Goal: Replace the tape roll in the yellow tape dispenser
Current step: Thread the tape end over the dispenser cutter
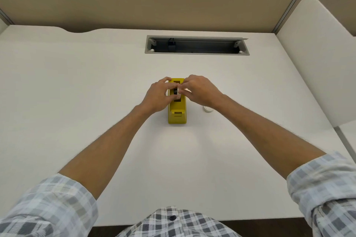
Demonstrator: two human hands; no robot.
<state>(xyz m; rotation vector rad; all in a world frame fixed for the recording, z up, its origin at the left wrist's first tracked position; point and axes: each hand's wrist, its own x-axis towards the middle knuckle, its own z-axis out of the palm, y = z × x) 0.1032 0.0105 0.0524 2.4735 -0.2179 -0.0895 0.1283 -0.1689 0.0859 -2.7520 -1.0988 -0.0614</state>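
Both hands are meeting over the yellow plastic tape dispenser (177, 108) at frame centre. The left hand (158, 96) and right hand (200, 90) are pinching, fingers closed, a small roll of clear tape on a black hub (177, 91) in the dispenser's well. Another small white tape roll (207, 109) is lying on the white surface (77, 86), just right of the dispenser.

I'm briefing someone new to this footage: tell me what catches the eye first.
The yellow tape dispenser stands mid-desk, bright against the white desk. The left hand and right hand meet over its roll slot, pinching a tape roll with a dark core. A second, whitish tape roll lies just right of the dispenser, partly hidden by the right wrist.
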